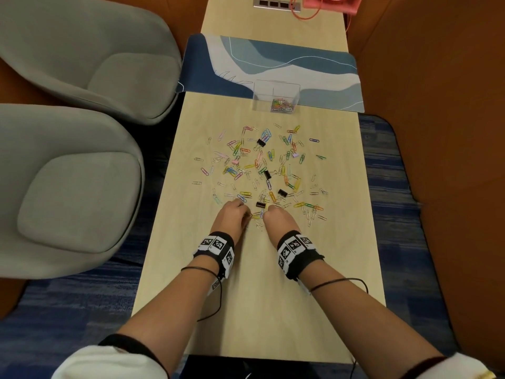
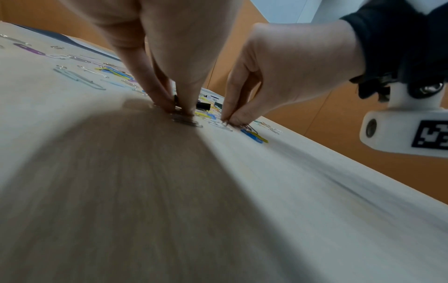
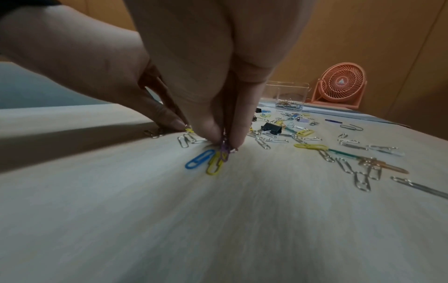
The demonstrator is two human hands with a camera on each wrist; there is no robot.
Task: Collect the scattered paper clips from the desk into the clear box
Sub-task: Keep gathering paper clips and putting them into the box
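Note:
Many coloured and silver paper clips (image 1: 262,165) lie scattered over the middle of the wooden desk (image 1: 259,296). The clear box (image 1: 276,97) stands beyond them and holds a small heap of clips (image 1: 281,105). Both hands work at the near edge of the scatter, close together. My left hand (image 1: 247,214) pinches a silver paper clip (image 2: 184,121) against the desk. My right hand (image 1: 266,213) pinches a purple paper clip (image 3: 224,148) with thumb and forefinger, right beside a blue clip (image 3: 200,159) and a yellow clip (image 3: 214,164).
Several black binder clips (image 1: 261,205) are mixed in with the paper clips. A blue patterned desk mat (image 1: 213,64) lies under the box. A pink fan (image 3: 341,84) stands at the far end. Two grey chairs (image 1: 68,187) are to the left of the desk.

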